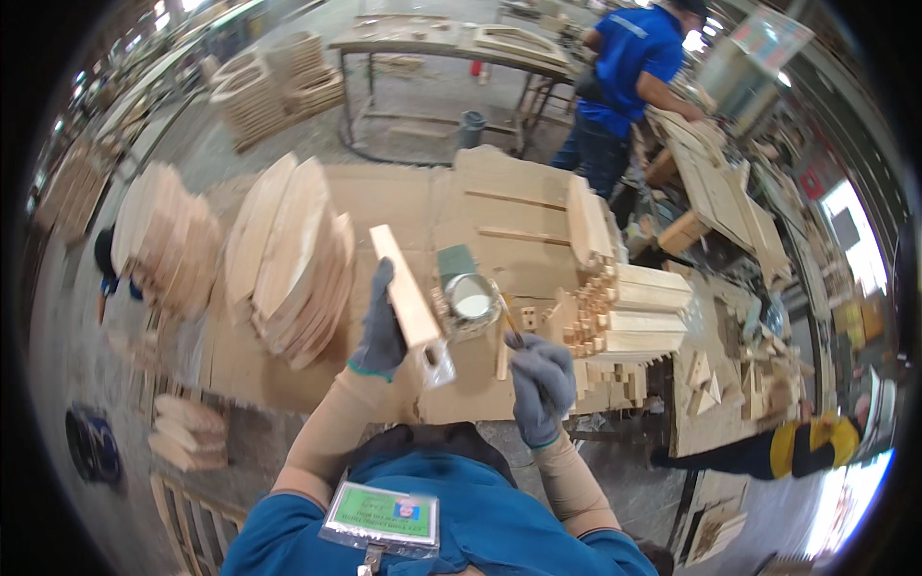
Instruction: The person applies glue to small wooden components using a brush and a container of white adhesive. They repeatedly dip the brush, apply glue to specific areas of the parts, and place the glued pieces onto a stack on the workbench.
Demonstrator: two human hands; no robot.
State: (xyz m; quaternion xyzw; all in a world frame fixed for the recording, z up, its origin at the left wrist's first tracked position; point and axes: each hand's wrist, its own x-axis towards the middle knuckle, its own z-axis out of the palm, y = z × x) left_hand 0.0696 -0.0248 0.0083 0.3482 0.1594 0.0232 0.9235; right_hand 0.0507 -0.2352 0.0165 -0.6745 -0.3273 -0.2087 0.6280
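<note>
My left hand [378, 331], in a grey glove, is closed around a pale wooden bar [405, 293] that tilts up and away. A slot is cut in the bar's near end, and some clear plastic [439, 367] shows beside that end. To the right of the bar stands an open round can [471, 300] of white liquid, probably glue. My right hand [542, 389], also gloved in grey, pinches a thin brush [509, 322] with its far end near the can's rim. The brush tip is too small to make out. A small wooden block with holes [528, 318] lies nearby.
Cardboard [408, 206] covers the table. Stacked curved boards [288, 250] stand at left, with another stack [163, 235] beyond. Bundled wooden bars [634, 312] lie at right. A person in blue [629, 72] works at a far-right bench; another person's yellow-and-black sleeve [812, 446] shows at right.
</note>
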